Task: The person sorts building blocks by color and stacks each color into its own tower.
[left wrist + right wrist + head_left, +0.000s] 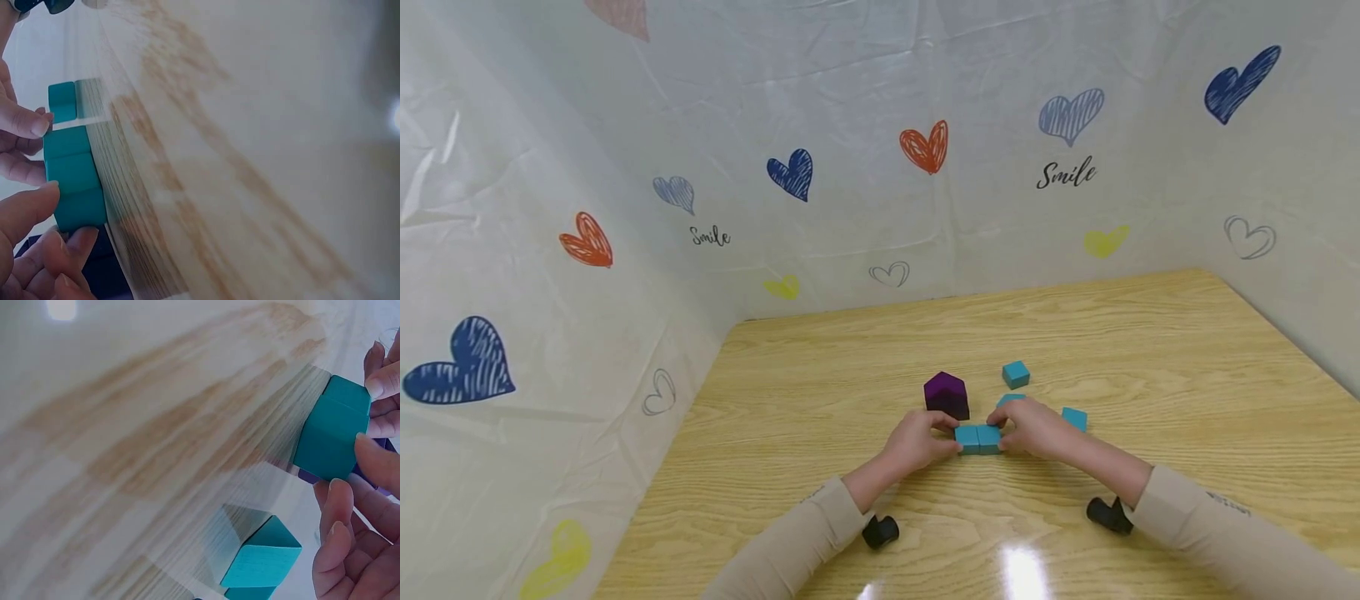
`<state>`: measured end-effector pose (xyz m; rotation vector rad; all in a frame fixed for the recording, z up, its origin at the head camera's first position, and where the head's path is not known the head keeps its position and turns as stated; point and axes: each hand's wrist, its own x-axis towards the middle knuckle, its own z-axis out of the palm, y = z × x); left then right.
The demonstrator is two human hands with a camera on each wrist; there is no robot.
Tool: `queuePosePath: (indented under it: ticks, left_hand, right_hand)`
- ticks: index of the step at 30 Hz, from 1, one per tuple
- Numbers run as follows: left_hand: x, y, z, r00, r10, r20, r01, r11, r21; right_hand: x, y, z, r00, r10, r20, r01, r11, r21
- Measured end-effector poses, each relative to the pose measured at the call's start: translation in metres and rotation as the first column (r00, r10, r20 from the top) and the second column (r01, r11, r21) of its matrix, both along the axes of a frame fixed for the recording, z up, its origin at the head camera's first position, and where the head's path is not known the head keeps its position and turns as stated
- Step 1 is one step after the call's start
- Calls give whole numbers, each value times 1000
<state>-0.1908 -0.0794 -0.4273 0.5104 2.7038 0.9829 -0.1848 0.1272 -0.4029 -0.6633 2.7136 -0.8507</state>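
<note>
Two teal blocks, a left one [966,440] and a right one [989,439], lie side by side on the wooden table, faces together. My left hand [919,440] pinches the left block, thumb at its near corner and a finger at its far corner. From the other side, my right hand [1037,428] pinches the right block the same way. In the right wrist view the pair [334,440] sits between both sets of fingertips. A dark purple block shape [946,396] stands just behind my left fingers.
Another teal block [1012,397] is partly hidden behind my right hand. One more teal block [1074,418] lies to its right, and a further one [1016,374] farther back. Black wrist devices [882,532] hang under both sleeves. A white sheet with printed hearts [925,150] borders the table.
</note>
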Motion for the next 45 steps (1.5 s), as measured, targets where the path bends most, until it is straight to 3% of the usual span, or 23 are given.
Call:
queuePosePath:
  ticks: [7,13,17,26,32,45]
  left_hand:
    - [0,1,0,1000,2,6,-2,1000,-6]
    - [1,1,0,1000,12,26,-12,1000,2]
    - [1,0,0,1000,10,24,-10,1000,5]
    - [1,1,1,1000,12,19,-12,1000,3]
    - [1,0,-1,1000,16,21,-16,1000,-8]
    - [2,0,0,1000,13,20,-13,1000,1]
  right_hand:
    - [-5,12,20,996,-14,-92,13,1000,-5]
    - [-10,44,38,992,-89,-93,86,995,-42]
    - [-13,66,31,992,-82,-93,80,997,-20]
    - [-9,95,10,996,-88,10,87,994,64]
    - [-7,100,0,987,-137,85,134,990,38]
    - [-8,105,-9,981,-160,107,164,986,-30]
